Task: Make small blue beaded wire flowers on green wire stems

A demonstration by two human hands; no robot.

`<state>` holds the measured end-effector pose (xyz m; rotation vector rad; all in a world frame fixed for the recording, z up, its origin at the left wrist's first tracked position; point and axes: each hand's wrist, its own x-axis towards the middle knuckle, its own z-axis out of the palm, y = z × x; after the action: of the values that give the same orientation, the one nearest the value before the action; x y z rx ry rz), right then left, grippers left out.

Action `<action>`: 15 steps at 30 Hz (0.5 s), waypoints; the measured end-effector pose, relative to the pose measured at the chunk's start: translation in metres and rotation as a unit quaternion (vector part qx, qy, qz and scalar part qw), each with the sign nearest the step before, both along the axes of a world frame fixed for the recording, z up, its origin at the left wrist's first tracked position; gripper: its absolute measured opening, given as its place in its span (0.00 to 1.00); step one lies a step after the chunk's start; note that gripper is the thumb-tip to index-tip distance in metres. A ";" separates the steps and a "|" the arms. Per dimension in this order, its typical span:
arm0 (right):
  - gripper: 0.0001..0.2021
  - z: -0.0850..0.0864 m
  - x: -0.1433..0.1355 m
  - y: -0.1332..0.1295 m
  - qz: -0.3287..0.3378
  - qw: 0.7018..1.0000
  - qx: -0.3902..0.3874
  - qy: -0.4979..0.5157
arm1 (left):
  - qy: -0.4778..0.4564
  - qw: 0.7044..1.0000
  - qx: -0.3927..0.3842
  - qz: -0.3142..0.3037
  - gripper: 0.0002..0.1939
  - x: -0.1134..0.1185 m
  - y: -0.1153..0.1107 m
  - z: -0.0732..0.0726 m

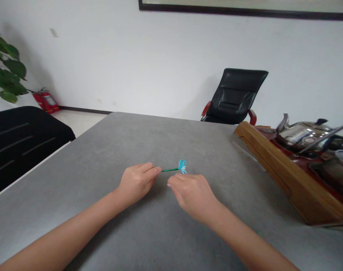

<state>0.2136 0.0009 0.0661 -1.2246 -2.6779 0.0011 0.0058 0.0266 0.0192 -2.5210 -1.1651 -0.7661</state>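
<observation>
My left hand [139,181] is closed, pinching the thin green stem of a small artificial flower [182,166] between thumb and fingers. The stem points to the right and ends in a light-blue head of loose, looped strands, held above the grey table. Just below and in front of that head is my right hand [192,192], its fingers curled and thumb drawn in. The back of this hand hides its fingertips, so whatever they hold, if anything, does not show. I cannot tell whether they touch the blue strands.
The grey table [126,135] spreads under both arms. At right stands a wooden tea tray [273,177] with a metal kettle [304,133] and a pot. Beyond the far edge is a black chair [239,94]; another black chair [24,139], a plant and red fire extinguishers [45,101] are at left.
</observation>
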 end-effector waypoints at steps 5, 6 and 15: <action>0.07 -0.009 -0.003 0.002 -0.010 1.000 -0.007 -0.002 | -0.087 0.992 -0.092 -0.004 0.12 0.001 0.000 0.004; 0.08 -0.012 -0.003 0.003 -0.014 1.000 -0.012 0.006 | -0.108 0.988 -0.108 -0.005 0.12 0.002 0.000 0.004; 0.10 -0.035 0.004 0.019 -0.035 0.977 -0.136 0.159 | -0.201 0.965 -0.164 -0.042 0.11 0.005 -0.004 0.008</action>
<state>0.2171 0.0198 0.0307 -1.2673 -2.4090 0.5230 0.0110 0.0230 0.0275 -2.7798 -1.4186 -1.2449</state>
